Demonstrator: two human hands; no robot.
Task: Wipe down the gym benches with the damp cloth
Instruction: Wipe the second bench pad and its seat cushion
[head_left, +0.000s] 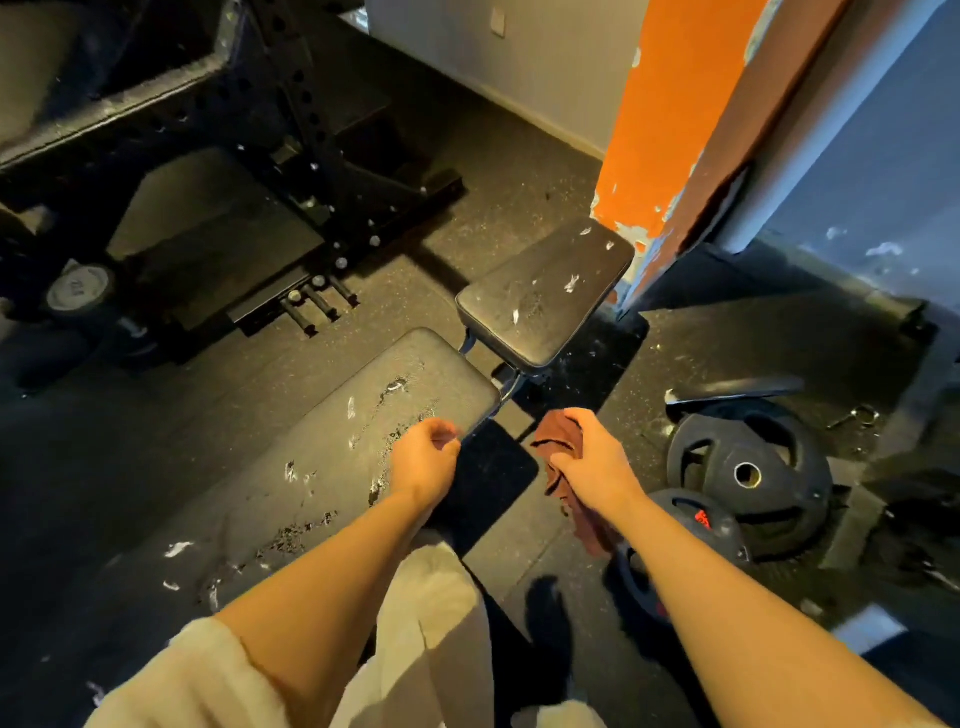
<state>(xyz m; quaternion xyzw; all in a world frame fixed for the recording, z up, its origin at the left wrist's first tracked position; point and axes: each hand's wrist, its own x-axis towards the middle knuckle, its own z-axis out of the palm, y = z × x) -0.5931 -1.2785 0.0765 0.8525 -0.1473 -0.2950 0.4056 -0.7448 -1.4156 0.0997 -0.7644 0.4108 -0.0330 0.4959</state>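
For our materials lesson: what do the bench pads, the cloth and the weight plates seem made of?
Bench pads: likely vinyl or faux leather, black; the surface is cracked and peeling in pale flakes.
Cloth: soft woven or terry fabric, reddish-brown; it drapes limply from the right hand.
Weight plates: probably rubber-coated metal, matte black with a metal-looking centre ring.

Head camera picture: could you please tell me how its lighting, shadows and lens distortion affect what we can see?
Head view: dim, warm light; the black metal rack at upper left is lost in shadow, while the long worn black bench pad shows pale scuffs clearly. The wide-angle lens bows the orange wall edge, and the forearms loom large. The right hand holding the reddish-brown cloth is sharp.
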